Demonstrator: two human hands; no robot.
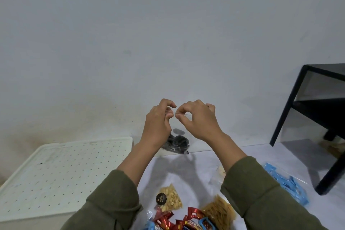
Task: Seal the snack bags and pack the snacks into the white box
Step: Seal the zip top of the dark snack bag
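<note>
Both hands pinch the top edge of a clear bag of dark cookies [176, 143], raised above the floor: left hand [158, 119] and right hand [197, 119] meet thumb to forefinger at the mouth, which runs left to right between them, equally near each. The bag hangs straight below the hands. Forearms angle up and inward, wrists bent. Nearer than the hands lie unpacked snacks; left of them sits the white box [61, 175], lid on.
</note>
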